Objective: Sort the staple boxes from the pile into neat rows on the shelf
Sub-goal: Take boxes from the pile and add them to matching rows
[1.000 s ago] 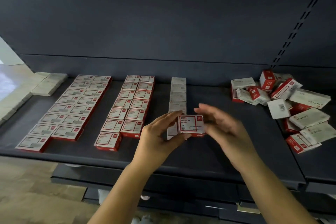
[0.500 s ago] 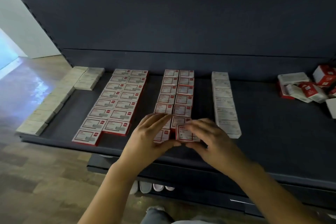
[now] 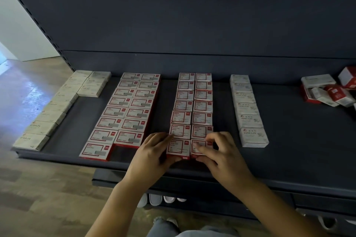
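A small red-and-white staple box point(image 3: 200, 147) lies at the front right end of the middle double row point(image 3: 194, 102) on the dark shelf point(image 3: 289, 140). My right hand point(image 3: 215, 152) pinches it, thumb on its front edge and fingers over its top and right side. My left hand point(image 3: 154, 152) rests against the neighbouring front-left box point(image 3: 178, 148), thumb under its front edge and fingertips at its left side. The unsorted pile point(image 3: 331, 90) of red and white boxes sits at the far right.
A double row of wider red boxes point(image 3: 127, 113) lies left of the hands. Cream boxes point(image 3: 50, 113) line the shelf's left edge, and a single column of white boxes point(image 3: 248, 111) stands to the right. Wood floor lies below the shelf edge.
The box held up in both hands a second ago has come down onto the shelf at the front of the middle row. My view has shifted left, pushing the pile to the frame's edge.
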Motion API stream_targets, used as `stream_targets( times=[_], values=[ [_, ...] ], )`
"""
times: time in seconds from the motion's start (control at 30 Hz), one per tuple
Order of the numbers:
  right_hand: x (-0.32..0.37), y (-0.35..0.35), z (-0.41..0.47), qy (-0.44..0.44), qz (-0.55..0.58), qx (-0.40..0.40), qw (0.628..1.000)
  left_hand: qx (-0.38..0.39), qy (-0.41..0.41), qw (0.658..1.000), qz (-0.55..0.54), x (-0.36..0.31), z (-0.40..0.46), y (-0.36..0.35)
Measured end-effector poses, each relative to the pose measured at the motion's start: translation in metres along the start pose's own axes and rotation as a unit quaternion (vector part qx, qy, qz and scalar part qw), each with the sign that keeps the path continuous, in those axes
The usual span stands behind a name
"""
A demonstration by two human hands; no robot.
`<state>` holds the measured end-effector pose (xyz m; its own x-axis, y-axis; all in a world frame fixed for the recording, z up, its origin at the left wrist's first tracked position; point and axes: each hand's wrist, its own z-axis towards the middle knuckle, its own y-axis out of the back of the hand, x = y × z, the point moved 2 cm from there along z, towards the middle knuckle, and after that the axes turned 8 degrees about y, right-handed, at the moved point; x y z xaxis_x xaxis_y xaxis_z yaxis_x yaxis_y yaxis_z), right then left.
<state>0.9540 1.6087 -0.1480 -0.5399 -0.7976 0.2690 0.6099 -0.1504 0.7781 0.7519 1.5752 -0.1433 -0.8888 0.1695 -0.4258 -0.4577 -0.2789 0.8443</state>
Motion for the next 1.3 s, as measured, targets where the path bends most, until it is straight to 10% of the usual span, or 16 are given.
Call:
stream_targets(
  times=[0.4, 1.03, 1.3],
  values=[
    [0.003, 0.012, -0.001, -0.045, 0.043, 0.004, 0.998, 0.043, 0.023, 0.996, 0.076, -0.023, 0.008, 0.010],
    [-0.146, 0.158, -0.104, -0.141, -0.041, -0.131, 0.980, 0.053, -0.125, 0.991, 0.001, -0.238, 0.079, -0.098],
    [-0.242, 0.210, -0.047, -0.215, -0.137, 0.042, 0.966, 0.122, -0.066, 0.989, 0.053, -0.278, 0.151, -0.135]
  ],
)
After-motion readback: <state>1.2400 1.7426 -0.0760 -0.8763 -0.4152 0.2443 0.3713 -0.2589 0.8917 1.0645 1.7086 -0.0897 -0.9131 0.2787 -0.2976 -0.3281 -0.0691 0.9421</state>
